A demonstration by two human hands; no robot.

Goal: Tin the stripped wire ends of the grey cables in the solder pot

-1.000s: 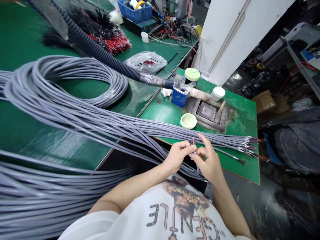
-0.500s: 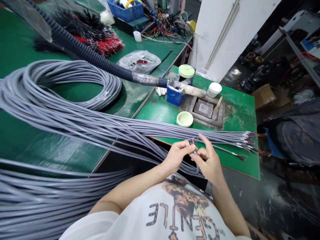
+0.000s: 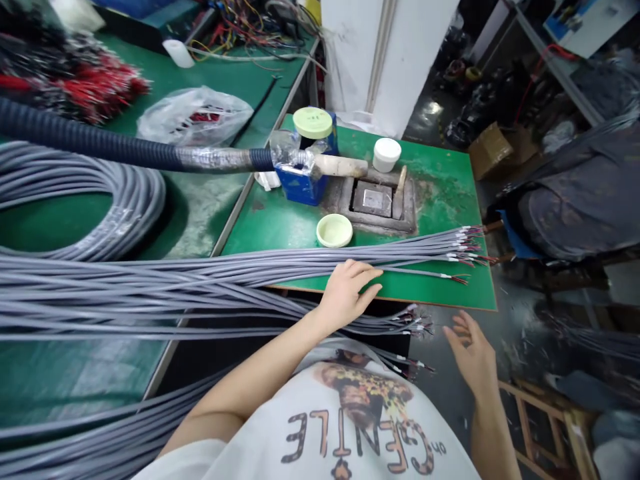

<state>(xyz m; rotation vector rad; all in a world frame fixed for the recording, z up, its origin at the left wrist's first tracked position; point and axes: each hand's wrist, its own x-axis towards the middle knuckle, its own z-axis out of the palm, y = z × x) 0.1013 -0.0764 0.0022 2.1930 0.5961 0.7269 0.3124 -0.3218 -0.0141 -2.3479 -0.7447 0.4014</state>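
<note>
Hands have parted and hold nothing now. The left hand (image 3: 347,293) lies open on the edge of the bench (image 3: 440,200), just below the gray cables (image 3: 250,267). The right hand (image 3: 470,353) hangs open above the floor (image 3: 430,400), fingers spread. The cables' stripped ends (image 3: 465,245) fan out across the bench, while a second bunch of ends (image 3: 415,323) dangles past its edge.

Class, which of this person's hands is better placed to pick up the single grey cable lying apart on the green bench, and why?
Left, probably: the left hand rests on the green bench, near the single grey cable. The right hand is out over the floor.
</note>
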